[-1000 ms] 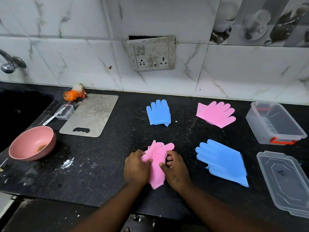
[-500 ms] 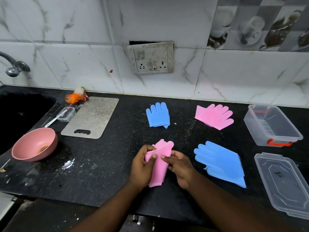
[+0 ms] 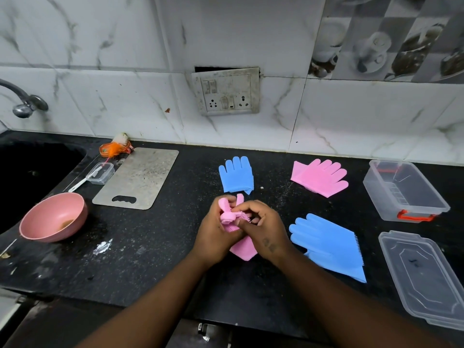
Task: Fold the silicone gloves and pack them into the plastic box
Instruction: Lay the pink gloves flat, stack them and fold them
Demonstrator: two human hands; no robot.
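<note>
1. Your right hand's [image 3: 266,232] fingers [image 3: 251,209] were curled over the bristled finger end of the pink silicone glove [image 3: 229,218], pinching it down. Your left hand [image 3: 216,237] wrapped the same bunch from the other side, so both hands had a firm hold on it.
2. That half-rolled glove sat well left of the clear rectangular plastic box [image 3: 374,197] and nearer you, with its cuff poking out between your wrists. I could not tell whether the cuff touched the black stone counter [image 3: 150,247].
3. The likely failure was spring-back. Silicone is rubbery, so if you eased either pinch before the roll was tight, the fingers could pop open and the fold be lost.
4. The bristles could also catch on each other and leave a lumpy bundle that packs badly.
5. The large blue silicone glove [image 3: 329,244] lay flat and unfolded between your hands and the box. A careless carry towards the box could drag it.
6. Left of the box lay a folded pink glove [image 3: 320,177], and further left a folded blue glove [image 3: 236,175].
7. The box stood open with its red latch [image 3: 414,217] facing you and no glove inside. Its clear lid [image 3: 424,277] lay apart, nearer you.
8. Far left of the box, a pink bowl [image 3: 75,222] held a brownish smear.
</note>
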